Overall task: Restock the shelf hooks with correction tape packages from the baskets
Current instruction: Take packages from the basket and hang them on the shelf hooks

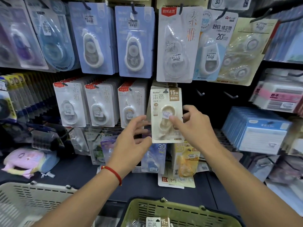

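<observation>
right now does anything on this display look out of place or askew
Yes. Two bare hooks right of the beige 15M correction tape package hold nothing, and a pink pencil case lies loose on the lower shelf.

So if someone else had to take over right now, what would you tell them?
Right hand: pinching the cream tape pack, which hangs on its hook.
Left hand: open, fingers at the pack's left edge, holding nothing.
Green basket sits below with at least one more matching pack inside. Grey basket is at lower left; its contents are out of sight.
Done: this pack looks hung.
Left: let go, hang the remaining packs. Two bare hooks to the right could take stock.
</observation>
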